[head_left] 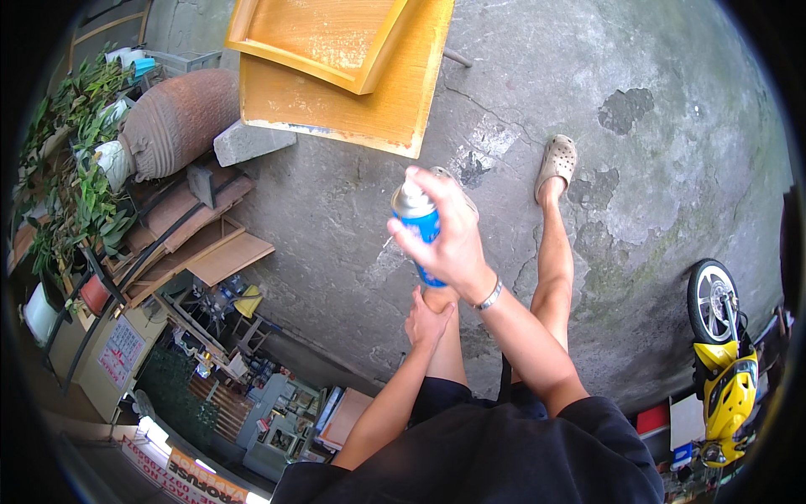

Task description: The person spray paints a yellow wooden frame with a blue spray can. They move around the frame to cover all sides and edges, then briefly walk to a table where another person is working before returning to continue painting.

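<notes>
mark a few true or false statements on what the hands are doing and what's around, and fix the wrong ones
1. The right hand holds a blue spray can. True.
2. The left hand also holds the spray can. False: the left hand is at the left knee.
3. A silvery band is on the right wrist. True.
4. The yellow motorbike is at the upper left of the picture. False: the yellow motorbike is at the lower right.
5. A wooden tray overlaps a yellow-brown board at the top. True.
6. The right foot is bare. False: it wears a beige clog.
</notes>
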